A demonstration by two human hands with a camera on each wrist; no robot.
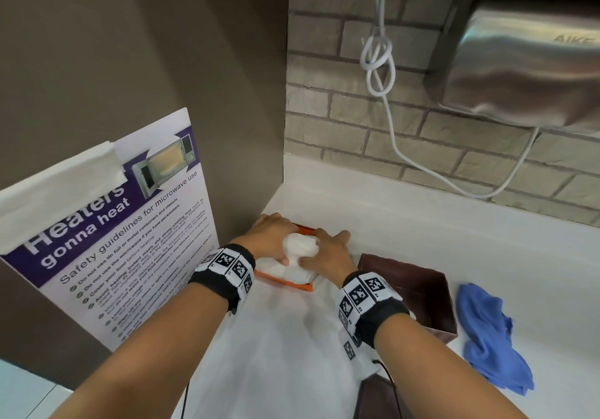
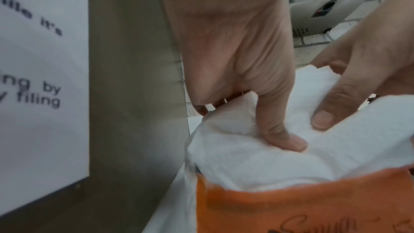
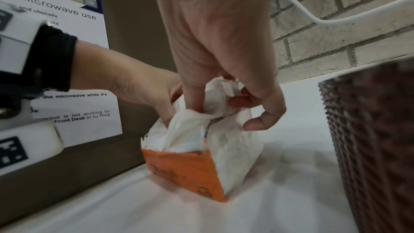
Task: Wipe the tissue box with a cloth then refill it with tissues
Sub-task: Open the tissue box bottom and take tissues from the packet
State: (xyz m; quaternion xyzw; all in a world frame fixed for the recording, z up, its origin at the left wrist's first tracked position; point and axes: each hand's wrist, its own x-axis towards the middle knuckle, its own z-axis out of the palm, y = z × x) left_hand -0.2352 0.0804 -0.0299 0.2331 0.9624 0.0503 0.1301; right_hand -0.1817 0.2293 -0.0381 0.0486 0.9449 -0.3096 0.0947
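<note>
An orange tissue pack (image 1: 282,281) (image 2: 291,201) (image 3: 186,166) stands on the white counter (image 1: 438,240), with white tissues (image 1: 300,244) (image 2: 257,162) (image 3: 188,130) bulging from its torn top. My left hand (image 1: 270,236) (image 2: 251,107) grips the pack's far left side, thumb pressed into the tissues. My right hand (image 1: 326,250) (image 3: 215,102) pinches a raised tuft of tissue. The brown woven tissue box (image 1: 418,292) (image 3: 369,139) stands open just right of the pack. A blue cloth (image 1: 490,334) lies crumpled further right.
A microwave safety poster (image 1: 113,224) leans on the brown wall at the left, close to the pack. A steel hand dryer (image 1: 526,61) and its white cable (image 1: 389,126) hang on the brick wall behind. Another brown piece (image 1: 376,396) lies at the counter's near edge.
</note>
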